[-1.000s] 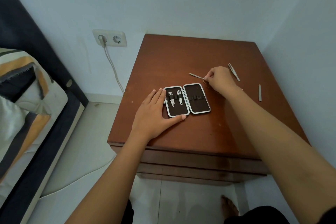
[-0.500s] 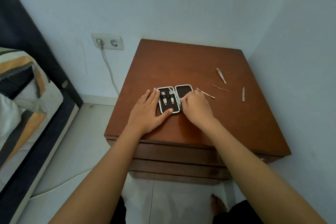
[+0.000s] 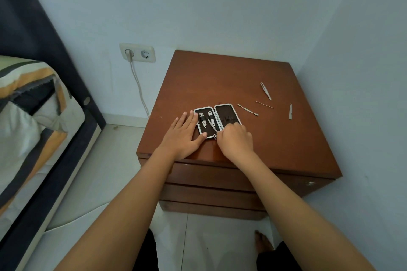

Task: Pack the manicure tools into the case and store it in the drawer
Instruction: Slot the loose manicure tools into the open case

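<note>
The manicure case (image 3: 226, 110) lies open on the brown nightstand (image 3: 220, 77), with two clippers (image 3: 207, 120) strapped in its left half. My left hand (image 3: 182, 134) rests flat against the case's left edge, thumb at its near corner. My right hand (image 3: 235, 139) covers the near part of the right half, fingers closed on small scissors (image 3: 215, 136), of which only a ring handle shows. Loose on the top to the right lie a cuticle pusher (image 3: 247, 110), a thin stick (image 3: 264, 104), tweezers (image 3: 265, 90) and a nail file (image 3: 290, 111).
The nightstand's drawer fronts (image 3: 211, 176) face me, all closed. A wall stands close on the right. A bed (image 3: 33, 116) lies to the left. A socket with a plugged cable (image 3: 137, 52) is on the back wall. My foot (image 3: 263, 243) is on the tiled floor.
My right hand picked the scissors up from the far right of the top and brought them back to the case. My left hand has stayed at the case's left edge.
</note>
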Tool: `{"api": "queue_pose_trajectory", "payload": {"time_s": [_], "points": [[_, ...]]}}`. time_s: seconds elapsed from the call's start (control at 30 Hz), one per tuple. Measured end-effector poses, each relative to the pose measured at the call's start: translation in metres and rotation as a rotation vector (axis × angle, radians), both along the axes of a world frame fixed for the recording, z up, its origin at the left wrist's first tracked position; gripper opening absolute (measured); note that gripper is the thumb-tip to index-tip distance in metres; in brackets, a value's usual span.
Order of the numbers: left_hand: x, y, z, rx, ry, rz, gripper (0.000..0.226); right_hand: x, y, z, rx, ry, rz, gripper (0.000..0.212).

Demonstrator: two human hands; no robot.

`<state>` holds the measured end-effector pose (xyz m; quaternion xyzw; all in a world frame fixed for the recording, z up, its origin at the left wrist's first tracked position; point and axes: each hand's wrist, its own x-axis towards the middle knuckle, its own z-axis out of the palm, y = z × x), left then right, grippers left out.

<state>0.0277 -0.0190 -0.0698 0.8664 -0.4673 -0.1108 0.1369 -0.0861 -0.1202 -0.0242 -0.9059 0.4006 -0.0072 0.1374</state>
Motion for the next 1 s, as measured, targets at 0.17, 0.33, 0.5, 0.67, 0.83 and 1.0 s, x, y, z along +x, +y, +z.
{"api": "queue_pose_trajectory", "payload": {"time_s": [0.17,0.33,0.5,0.67,0.83,1.0], "points": [[0.000,0.002,-0.001,0.004,-0.001,-0.011,0.070,-0.005,0.005,-0.004,-0.031,0.028,0.001,0.035],[0.000,0.002,-0.001,-0.004,-0.003,-0.018,0.070,-0.003,0.006,-0.007,-0.071,0.014,-0.015,0.034],[0.000,0.003,-0.002,-0.010,-0.014,-0.023,0.070,0.006,0.005,-0.011,-0.106,-0.026,-0.014,0.032],[0.000,0.004,-0.004,-0.019,-0.042,-0.023,0.069,0.008,0.002,-0.018,-0.138,-0.176,0.047,0.025],[0.000,0.004,-0.005,-0.038,-0.048,-0.023,0.069,-0.013,0.001,-0.031,-0.245,-0.413,0.269,0.018],[0.000,0.005,-0.005,-0.034,-0.051,-0.021,0.069,-0.022,-0.004,-0.043,-0.300,-0.409,0.364,0.023]]}}
